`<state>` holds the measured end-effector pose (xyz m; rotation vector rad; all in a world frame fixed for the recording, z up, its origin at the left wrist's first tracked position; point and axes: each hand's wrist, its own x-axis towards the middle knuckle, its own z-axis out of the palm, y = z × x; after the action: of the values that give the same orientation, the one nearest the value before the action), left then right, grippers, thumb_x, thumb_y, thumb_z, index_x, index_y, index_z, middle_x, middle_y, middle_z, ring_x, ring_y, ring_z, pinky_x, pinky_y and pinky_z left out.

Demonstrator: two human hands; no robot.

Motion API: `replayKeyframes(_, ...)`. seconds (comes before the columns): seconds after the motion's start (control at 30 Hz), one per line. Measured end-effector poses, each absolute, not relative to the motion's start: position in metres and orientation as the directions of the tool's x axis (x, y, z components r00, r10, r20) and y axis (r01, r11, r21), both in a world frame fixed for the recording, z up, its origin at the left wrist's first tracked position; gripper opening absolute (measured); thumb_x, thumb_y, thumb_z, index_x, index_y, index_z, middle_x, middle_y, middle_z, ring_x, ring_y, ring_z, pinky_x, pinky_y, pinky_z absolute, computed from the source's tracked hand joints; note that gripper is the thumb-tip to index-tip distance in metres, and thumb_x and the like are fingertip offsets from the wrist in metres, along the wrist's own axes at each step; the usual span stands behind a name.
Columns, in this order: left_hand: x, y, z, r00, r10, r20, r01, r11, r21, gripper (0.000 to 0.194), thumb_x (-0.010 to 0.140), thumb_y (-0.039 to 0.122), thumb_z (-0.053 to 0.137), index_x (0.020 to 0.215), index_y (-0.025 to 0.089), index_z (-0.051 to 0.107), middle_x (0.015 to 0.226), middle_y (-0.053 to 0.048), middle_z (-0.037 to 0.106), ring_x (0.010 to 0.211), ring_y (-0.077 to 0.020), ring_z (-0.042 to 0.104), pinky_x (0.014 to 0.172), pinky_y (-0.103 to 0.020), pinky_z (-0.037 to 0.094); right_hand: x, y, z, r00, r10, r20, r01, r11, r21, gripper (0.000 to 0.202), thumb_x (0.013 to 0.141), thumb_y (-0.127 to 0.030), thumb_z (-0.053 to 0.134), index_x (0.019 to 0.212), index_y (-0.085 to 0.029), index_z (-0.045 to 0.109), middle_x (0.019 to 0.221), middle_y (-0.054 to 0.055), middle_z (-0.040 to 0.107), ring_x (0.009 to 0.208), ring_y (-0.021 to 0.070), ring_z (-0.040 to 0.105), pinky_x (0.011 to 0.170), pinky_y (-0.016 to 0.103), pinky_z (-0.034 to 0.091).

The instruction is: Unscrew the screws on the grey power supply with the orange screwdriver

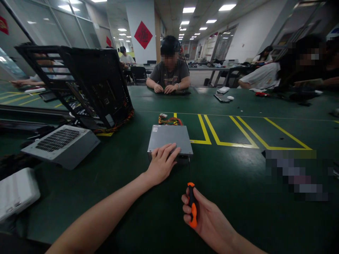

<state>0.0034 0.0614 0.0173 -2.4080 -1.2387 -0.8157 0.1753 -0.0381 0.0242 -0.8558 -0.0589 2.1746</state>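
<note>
A grey metal computer power supply [169,135] lies on the green table in front of me, its bundle of coloured cables [171,120] trailing from the far side. My left hand [164,163] rests on its near edge with the fingers spread over the top. In my right hand [199,210] is an orange and black screwdriver [191,201], gripped by the handle. Its thin shaft points away from me, and the tip is at the near right corner of the power supply. Whether the tip sits in a screw is too small to tell.
At the left stands a black computer case [100,84], with a silver vented metal housing [63,144] before it and a white device [18,192] nearer me. Yellow tape lines [235,144] mark the table. A person [169,70] sits opposite; others sit at both sides.
</note>
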Motion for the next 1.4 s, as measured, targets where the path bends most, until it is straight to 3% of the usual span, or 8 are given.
replayKeyframes(0.13,0.0057,0.0628,0.0172,0.462,0.646,0.608,0.821,-0.571,-0.016,0.043,0.086,0.025,0.050,0.128,0.020,0.042,0.132,-0.008,0.047,0.120,-0.0223,0.039,0.091,-0.036,0.027,0.1748,-0.0365,0.0285,-0.444,0.665,-0.601,-0.648,-0.701,-0.297,0.020,0.084,-0.035,0.052,0.091,-0.018,0.060,0.071,0.001,0.059,0.061,0.0108,0.053,0.066,0.030,0.045)
replayKeyframes(0.37,0.0050,0.0674,0.0172,0.478,0.639,0.603,0.808,-0.589,-0.016,0.045,0.085,0.026,0.051,0.128,0.021,0.042,0.132,-0.008,0.047,0.120,-0.0226,0.039,0.092,-0.036,0.027,0.1766,-0.0335,0.0282,-0.404,0.714,-0.571,-0.685,-0.651,-0.329,0.021,0.081,-0.033,0.056,0.087,-0.013,0.061,0.066,0.002,0.055,0.051,0.0063,0.043,0.042,0.016,0.028)
replayKeyframes(0.5,0.0086,0.0693,0.0176,0.472,0.646,0.600,0.814,-0.581,-0.014,0.046,0.084,0.025,0.052,0.129,0.020,0.042,0.132,-0.008,0.047,0.120,-0.0223,0.039,0.092,-0.036,0.027,0.1768,-0.0332,0.0272,-0.371,0.736,-0.567,-0.694,-0.625,-0.357,0.011,0.075,-0.023,0.065,0.081,-0.016,0.059,0.069,0.001,0.057,0.053,0.0058,0.045,0.045,0.015,0.031)
replayKeyframes(0.7,0.0100,0.0705,0.0179,0.475,0.655,0.587,0.811,-0.585,-0.004,0.047,0.084,0.025,0.052,0.129,0.021,0.041,0.133,-0.007,0.046,0.121,-0.0216,0.038,0.092,-0.036,0.027,0.1788,-0.0316,0.0301,-0.366,0.700,-0.614,-0.661,-0.660,-0.358,0.020,0.080,-0.030,0.060,0.092,-0.015,0.061,0.072,0.002,0.057,0.058,0.0080,0.050,0.057,0.021,0.042)
replayKeyframes(0.83,0.0095,0.0698,0.0173,0.466,0.653,0.597,0.816,-0.578,-0.005,0.047,0.084,0.025,0.052,0.129,0.021,0.041,0.133,-0.007,0.046,0.120,-0.0216,0.038,0.092,-0.035,0.028,0.1796,-0.0312,0.0317,-0.401,0.686,-0.607,-0.658,-0.677,-0.331,0.026,0.081,-0.032,0.057,0.100,-0.014,0.060,0.070,0.002,0.056,0.055,0.0075,0.046,0.048,0.018,0.036)
replayKeyframes(0.97,0.0094,0.0696,0.0165,0.460,0.650,0.605,0.819,-0.574,-0.006,0.046,0.084,0.025,0.052,0.129,0.021,0.041,0.132,-0.007,0.047,0.120,-0.0215,0.039,0.092,-0.035,0.027,0.1802,-0.0319,0.0293,-0.390,0.721,-0.573,-0.680,-0.645,-0.348,0.017,0.078,-0.027,0.062,0.088,-0.014,0.061,0.069,0.002,0.056,0.051,0.0052,0.042,0.043,0.016,0.028)
replayKeyframes(1.23,0.0074,0.0707,0.0171,0.480,0.649,0.590,0.809,-0.588,-0.011,0.047,0.084,0.024,0.052,0.130,0.020,0.040,0.132,-0.009,0.047,0.120,-0.0220,0.039,0.093,-0.035,0.027,0.1804,-0.0317,0.0314,-0.403,0.695,-0.596,-0.658,-0.672,-0.339,0.018,0.080,-0.030,0.058,0.089,-0.014,0.062,0.072,0.002,0.058,0.060,0.0090,0.051,0.057,0.022,0.042)
replayKeyframes(1.4,0.0052,0.0712,0.0170,0.506,0.632,0.587,0.803,-0.594,-0.053,0.047,0.085,0.025,0.051,0.130,0.019,0.040,0.132,-0.009,0.047,0.121,-0.0219,0.039,0.093,-0.035,0.027,0.1818,-0.0317,0.0313,-0.436,0.686,-0.583,-0.663,-0.682,-0.307,0.026,0.084,-0.033,0.051,0.098,-0.013,0.061,0.068,0.002,0.056,0.054,0.0077,0.046,0.048,0.019,0.035)
